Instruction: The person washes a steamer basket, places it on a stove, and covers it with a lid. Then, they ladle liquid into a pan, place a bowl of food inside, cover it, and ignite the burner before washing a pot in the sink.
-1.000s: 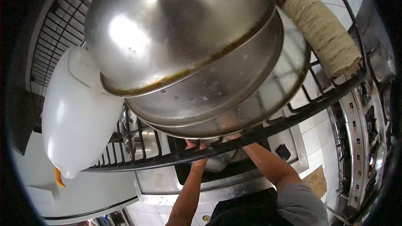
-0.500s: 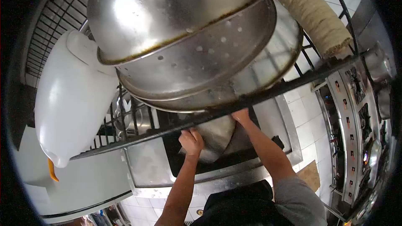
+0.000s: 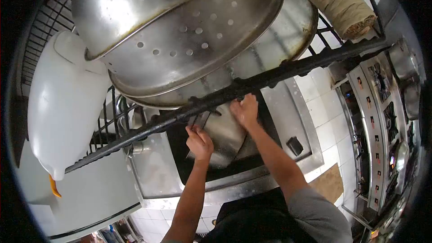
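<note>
Below the wire rack, a metal pan or sheet with a dull silvery surface lies over a black recess in the steel counter. My left hand is closed at the left side of this metal piece, its fingers wrapped on a thin edge. My right hand is closed near the far right edge of the metal, just under the rack's bar; what its fingers hold is too small to make out. The rack hides the far end of the metal piece.
Close overhead, a black wire rack holds a perforated steel bowl, a white plastic bottle and a wrapped roll. A small black object lies on the counter's right side. Stoves stand far right.
My right hand has moved up and left over the metal piece. The rack and its bowls have shifted left and up in view, showing more of my hands.
</note>
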Demonstrator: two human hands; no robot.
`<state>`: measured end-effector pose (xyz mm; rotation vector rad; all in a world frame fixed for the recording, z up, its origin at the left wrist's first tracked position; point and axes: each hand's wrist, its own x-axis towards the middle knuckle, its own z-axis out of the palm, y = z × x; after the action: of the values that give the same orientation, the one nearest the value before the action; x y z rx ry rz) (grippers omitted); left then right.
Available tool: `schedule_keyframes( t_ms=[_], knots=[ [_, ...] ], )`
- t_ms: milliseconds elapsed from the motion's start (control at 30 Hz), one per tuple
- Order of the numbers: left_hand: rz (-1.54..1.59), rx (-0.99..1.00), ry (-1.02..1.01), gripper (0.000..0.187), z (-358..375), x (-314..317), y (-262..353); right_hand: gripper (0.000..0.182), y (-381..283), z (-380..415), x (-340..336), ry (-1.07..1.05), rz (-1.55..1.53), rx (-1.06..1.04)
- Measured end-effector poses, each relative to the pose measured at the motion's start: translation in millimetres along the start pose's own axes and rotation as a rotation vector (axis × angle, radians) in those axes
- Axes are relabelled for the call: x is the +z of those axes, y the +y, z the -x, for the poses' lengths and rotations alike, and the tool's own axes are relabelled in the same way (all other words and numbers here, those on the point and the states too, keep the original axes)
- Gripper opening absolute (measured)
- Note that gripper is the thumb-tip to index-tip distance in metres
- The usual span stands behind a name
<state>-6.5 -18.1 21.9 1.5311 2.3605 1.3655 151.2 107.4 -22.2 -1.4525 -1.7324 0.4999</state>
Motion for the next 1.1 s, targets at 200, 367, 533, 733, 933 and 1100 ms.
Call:
schedule_keyframes(
  t_ms=[200, 367, 533, 733, 933, 1100],
  knots=[
    [-0.029, -0.023, -0.075, 0.034, -4.9, 1.4, -1.6, 0.030, -33.7, 116.0, -33.1, -0.097, -0.261, -0.371],
    [-0.011, -0.016, -0.098, 0.029, -25.2, 8.2, 26.3, 0.023, 24.3, 39.5, -0.8, -0.015, -0.541, 0.123],
    [-0.097, -0.044, -0.192, 0.030, -54.7, 42.7, 40.6, 0.010, 20.5, 100.3, 23.3, -0.134, -0.589, 0.431],
    [-0.263, 0.025, -0.318, 0.037, -75.0, 56.6, 48.5, 0.012, 21.5, 107.9, 19.6, -0.190, -0.683, 0.271],
    [-0.274, -0.067, -0.336, 0.045, -78.4, 62.4, 55.5, 0.019, 5.9, 98.7, 23.3, 0.303, -0.676, 0.422],
    [-0.284, -0.063, -0.353, 0.048, -79.2, 60.3, 54.1, 0.017, -10.3, 89.1, 11.2, 0.061, -0.383, 0.207]
  ],
)
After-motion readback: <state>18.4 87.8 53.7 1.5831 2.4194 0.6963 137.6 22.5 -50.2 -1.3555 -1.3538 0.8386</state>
